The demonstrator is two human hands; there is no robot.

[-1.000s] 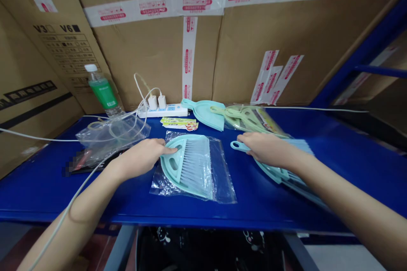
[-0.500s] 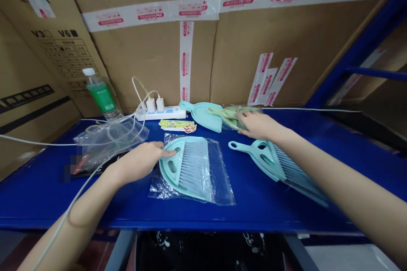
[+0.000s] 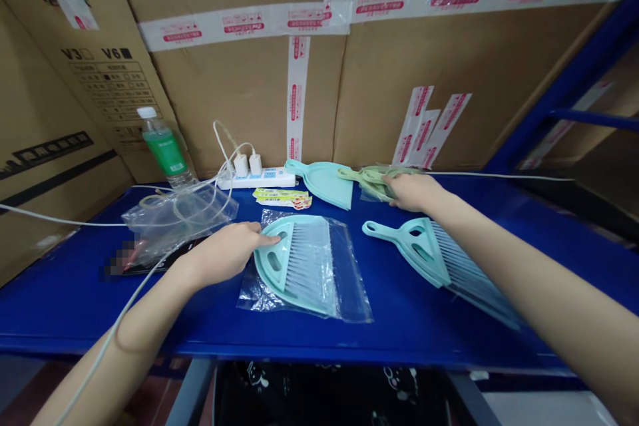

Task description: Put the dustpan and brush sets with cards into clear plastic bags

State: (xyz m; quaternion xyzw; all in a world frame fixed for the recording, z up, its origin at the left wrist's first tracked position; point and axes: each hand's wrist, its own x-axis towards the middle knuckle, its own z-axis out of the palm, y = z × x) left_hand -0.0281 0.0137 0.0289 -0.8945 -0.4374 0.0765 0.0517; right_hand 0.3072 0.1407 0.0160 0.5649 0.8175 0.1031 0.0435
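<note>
My left hand (image 3: 232,251) is closed on the left edge of a light-blue dustpan and brush set (image 3: 299,266) lying in a clear plastic bag; one finger reaches over the brush's handle part. At the back right, my right hand (image 3: 413,192) is closed on the right end of a green dustpan and brush set (image 3: 372,180) in clear plastic, its fingertips partly hidden. The green handle overlaps a light-blue dustpan (image 3: 327,183). Below my right forearm lies a light-blue brush (image 3: 424,249) without a bag, its bristles pointing right and partly hidden by the arm.
A white power strip (image 3: 259,178) with two chargers stands against the cardboard (image 3: 239,93). Small yellow-green packets (image 3: 282,198) lie before it. At left are a green-labelled bottle (image 3: 167,150), crumpled clear plastic bags (image 3: 182,213) and a white cable crossing my left arm.
My right hand has drawn its fingers together and moved slightly right, and the green set has shifted right with it. My left hand stays on the bagged light-blue set.
</note>
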